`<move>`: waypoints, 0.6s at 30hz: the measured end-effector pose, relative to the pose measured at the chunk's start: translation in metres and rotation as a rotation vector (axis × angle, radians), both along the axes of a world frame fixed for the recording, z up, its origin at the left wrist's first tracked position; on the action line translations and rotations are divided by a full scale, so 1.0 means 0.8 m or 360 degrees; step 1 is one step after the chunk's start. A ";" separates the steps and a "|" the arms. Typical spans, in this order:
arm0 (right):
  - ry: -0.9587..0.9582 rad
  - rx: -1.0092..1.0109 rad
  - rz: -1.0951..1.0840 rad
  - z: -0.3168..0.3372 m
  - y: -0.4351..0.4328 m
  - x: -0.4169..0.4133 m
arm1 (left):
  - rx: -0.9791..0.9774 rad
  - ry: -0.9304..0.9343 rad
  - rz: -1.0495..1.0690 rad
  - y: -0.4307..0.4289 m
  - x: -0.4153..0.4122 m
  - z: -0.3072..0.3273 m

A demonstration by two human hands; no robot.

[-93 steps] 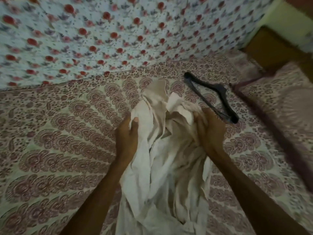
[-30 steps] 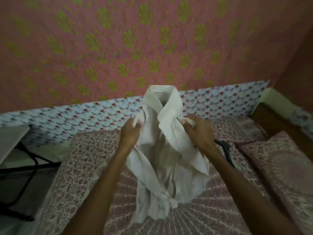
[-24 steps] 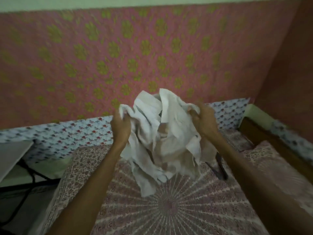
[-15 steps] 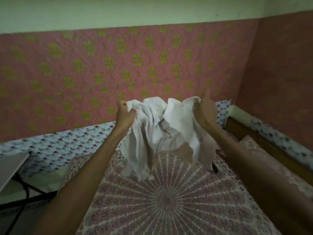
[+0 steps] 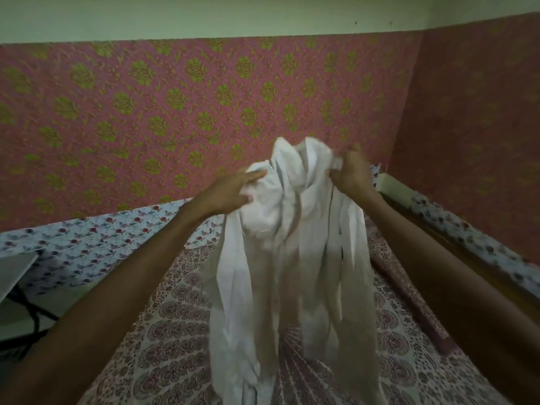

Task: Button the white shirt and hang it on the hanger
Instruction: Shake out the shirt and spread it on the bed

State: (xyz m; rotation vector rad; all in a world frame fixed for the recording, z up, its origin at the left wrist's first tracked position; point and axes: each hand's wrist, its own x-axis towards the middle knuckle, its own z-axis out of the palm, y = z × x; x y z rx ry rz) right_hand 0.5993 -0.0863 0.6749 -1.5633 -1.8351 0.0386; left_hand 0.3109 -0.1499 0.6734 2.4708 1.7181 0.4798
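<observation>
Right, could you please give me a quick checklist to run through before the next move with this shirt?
1. Right hand grips the top of the white shirt: ok.
2. Left hand holds it firmly: cannot tell; fingers lie along the fabric.
3. Shirt spread for buttoning: not ok; bunched, hanging above the bed.
4. Button strip found: cannot tell; folds hide it.
5. Hanger in sight: not ok; out of view.

home bedroom: bed (image 5: 175, 346) with printed bedsheet, wallpaper (image 5: 175, 112).
</observation>
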 end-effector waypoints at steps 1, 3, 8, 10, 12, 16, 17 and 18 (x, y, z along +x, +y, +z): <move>0.0038 0.0065 -0.0001 -0.004 -0.003 0.006 | 0.0018 0.0126 0.0047 -0.006 0.006 -0.008; -0.0286 -0.0041 0.0270 -0.013 -0.006 0.010 | 0.0221 0.0075 0.0462 -0.009 -0.004 -0.016; -0.0720 -0.0126 0.0234 -0.056 -0.005 0.041 | 0.0106 0.0151 0.0508 -0.031 0.007 -0.044; -0.0527 -0.0073 0.0052 -0.064 0.000 0.053 | -0.0026 0.0329 0.0293 -0.039 0.020 -0.059; -0.0610 -0.0231 0.0250 -0.065 0.001 0.054 | -0.0130 0.0279 0.0449 -0.038 0.011 -0.064; -0.0460 -0.0413 0.0428 -0.074 -0.002 0.061 | -0.0249 0.0094 0.0516 -0.045 -0.005 -0.075; -0.0340 -0.0381 0.0421 -0.078 -0.004 0.065 | -0.0244 0.0066 0.0450 -0.050 -0.003 -0.079; -0.0258 -0.0358 0.0435 -0.079 -0.007 0.068 | -0.0240 0.0025 0.0396 -0.055 0.002 -0.080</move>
